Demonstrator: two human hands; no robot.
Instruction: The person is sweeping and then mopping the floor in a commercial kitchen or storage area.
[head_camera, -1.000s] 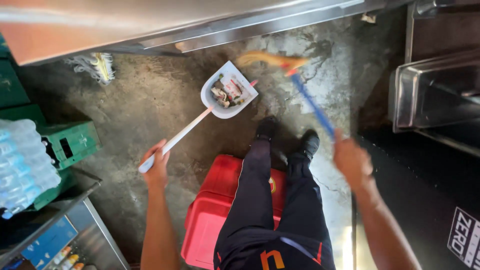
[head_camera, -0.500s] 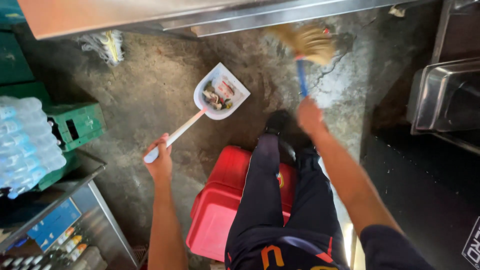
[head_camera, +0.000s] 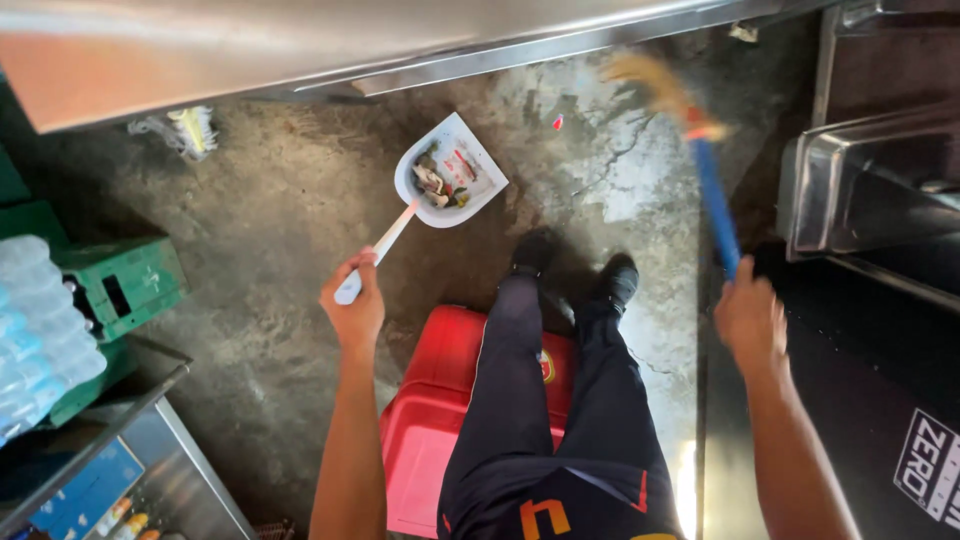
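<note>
Since half a second ago, the right hand (head_camera: 752, 322) has swung out to the person's right side, carrying the broom (head_camera: 700, 165) with it, so the straw head now blurs over the pale cracked floor near the steel cabinet, not in front of the shoes. The left hand (head_camera: 355, 305) has barely shifted and the dustpan sits much as it did.

Nearest the camera, dark trousers with orange lettering run down to two black shoes (head_camera: 575, 270), which stand between the hands. Behind the legs lies a red plastic crate (head_camera: 435, 400), close beside the left forearm.

The left hand is closed in a fist around the end of the dustpan's long white handle. Beyond it, the white dustpan (head_camera: 452, 172) rests on the concrete, its scoop already holding scraps of litter. The right hand is wrapped tightly around the blue broom handle, with the bristles raised and tilted away to the far right.

Left of the left hand stand a green crate (head_camera: 125, 285) and a wrapped pack of water bottles (head_camera: 35, 330). Farther out, a small red scrap (head_camera: 557, 122) lies on the floor between pan and broom.

This reads as mid-sweep: the broom seems drawn back for another stroke. The next stroke would likely need to pull inward toward the pan's open edge while the left hand keeps the pan steady against the floor.
</note>
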